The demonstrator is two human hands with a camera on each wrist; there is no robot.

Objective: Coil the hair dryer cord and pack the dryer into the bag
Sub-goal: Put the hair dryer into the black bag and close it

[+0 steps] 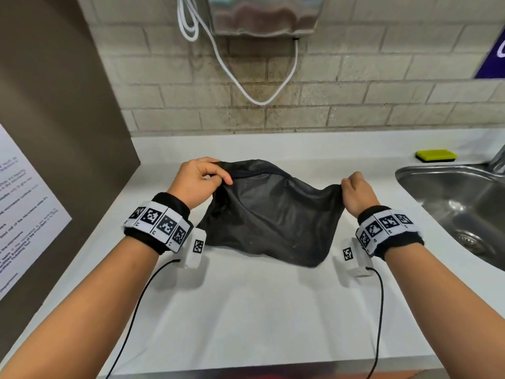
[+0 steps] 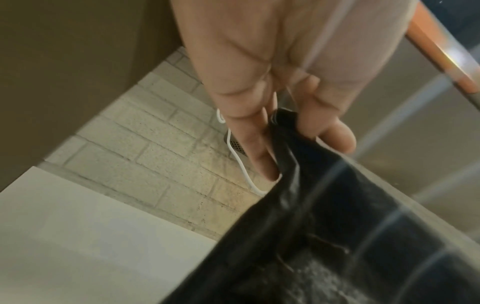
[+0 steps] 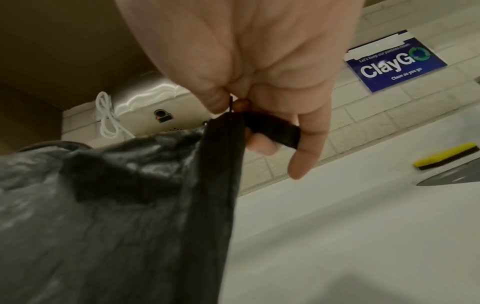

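A black fabric bag [image 1: 273,212] is stretched between my two hands above the white counter [image 1: 259,310], its lower part sagging onto the surface. My left hand [image 1: 224,177] pinches the bag's upper left corner, and in the left wrist view the thumb and fingers of the left hand [image 2: 283,131] clamp a fold of the bag [image 2: 324,226]. My right hand [image 1: 345,184] grips the upper right corner; in the right wrist view the right hand [image 3: 249,123] holds a fabric tab of the bag [image 3: 130,205]. A zip line runs along the top edge. No hair dryer shows.
A steel sink [image 1: 426,176] is set into the counter at the right, with a yellow sponge [image 1: 436,155] behind it. A metal unit [image 1: 262,15] hangs on the brick wall with a white cord [image 1: 257,99] looping below. A brown panel [image 1: 54,105] with a paper notice [image 1: 24,214] closes off the left.
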